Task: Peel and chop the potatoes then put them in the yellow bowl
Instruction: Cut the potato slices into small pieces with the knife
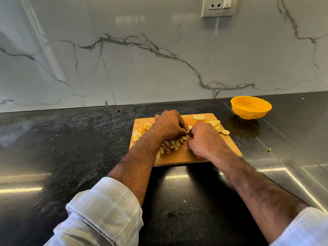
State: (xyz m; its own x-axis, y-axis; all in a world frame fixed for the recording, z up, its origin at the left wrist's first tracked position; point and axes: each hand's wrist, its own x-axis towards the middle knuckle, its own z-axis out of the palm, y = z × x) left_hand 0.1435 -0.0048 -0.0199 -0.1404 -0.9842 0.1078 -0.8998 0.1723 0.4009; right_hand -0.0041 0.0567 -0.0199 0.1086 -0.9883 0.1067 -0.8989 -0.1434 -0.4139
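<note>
I see my left hand (168,126) and right hand (204,139) curled together over the cutting board (179,157) (what each grips I cannot tell), chopped potato (171,145) beneath, slices (215,124) beside, yellow bowl (251,107) well apart on the counter.

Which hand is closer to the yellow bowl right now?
Right. The right hand is on the cutting board, nearer the board's right edge, with the yellow bowl beyond it to the right. The left hand sits farther left, beside the chopped potato pile.
</note>
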